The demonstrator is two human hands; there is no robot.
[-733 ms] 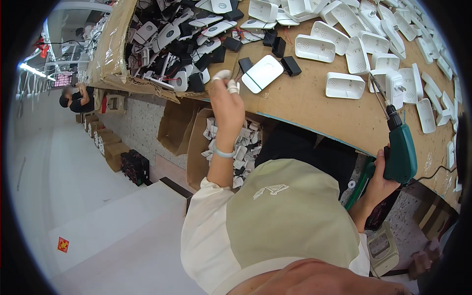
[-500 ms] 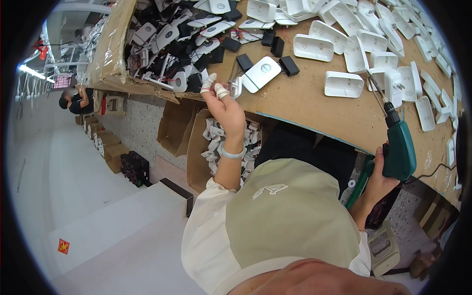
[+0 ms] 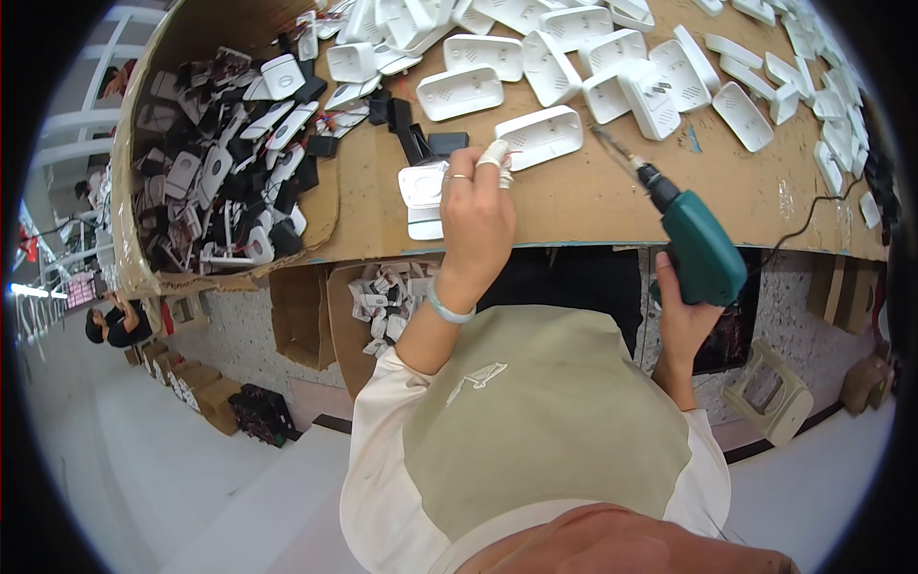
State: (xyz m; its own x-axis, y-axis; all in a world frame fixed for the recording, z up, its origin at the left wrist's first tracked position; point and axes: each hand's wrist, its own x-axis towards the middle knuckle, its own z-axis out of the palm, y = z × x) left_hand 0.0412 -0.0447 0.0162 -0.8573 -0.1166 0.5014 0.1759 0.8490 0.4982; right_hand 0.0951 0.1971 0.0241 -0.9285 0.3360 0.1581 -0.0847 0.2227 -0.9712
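Observation:
My left hand [image 3: 475,218] is over the table near its front edge, with white cots on its fingertips. Its fingers are pinched together at the left end of a white plastic housing [image 3: 552,141]; a bit of red wire shows there, but what they hold is hidden. Beside this hand lie white covers [image 3: 422,185], partly behind it. My right hand [image 3: 684,320] is wrapped round the grip of a green electric screwdriver [image 3: 705,247]. The screwdriver's bit points up and left, toward the housings, and I cannot tell that it touches any.
A large cardboard box [image 3: 330,206] of white covers and black blocks stands at the left. Black blocks [image 3: 448,143] lie beyond my left hand. Many white housings [image 3: 461,93] spread over the back and right. A cord [image 3: 801,215] trails right. Below the table are cartons [image 3: 298,316] and a stool [image 3: 770,392].
The view has turned. My left hand has moved right, from the cardboard box's edge to the white housing. My right hand still holds the screwdriver, now nearer the left hand.

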